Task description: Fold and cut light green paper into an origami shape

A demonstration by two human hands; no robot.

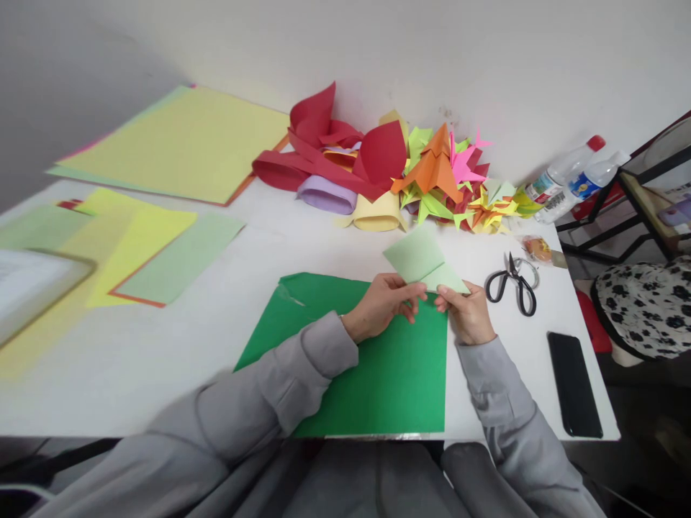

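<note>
A folded sheet of pale green paper (418,253) is held up over the far right part of a green sheet (378,381) on the table. My left hand (384,302) pinches its lower left edge between thumb and fingers. On the lower right corner, my right hand (468,309) has its thumb and fingers closed too. One flap of the paper is folded across, making a slanted crease line between my hands. The green sheet lies flat under my left forearm, with a pale scuffed mark near its far left corner.
Behind stand red paper shapes (324,155) and colourful folded paper pieces (435,173). Black-handled scissors (512,286), a phone (574,383) and plastic bottles (566,180) are on the right. Large yellow sheets (183,144) and green paper strips (181,257) lie on the left.
</note>
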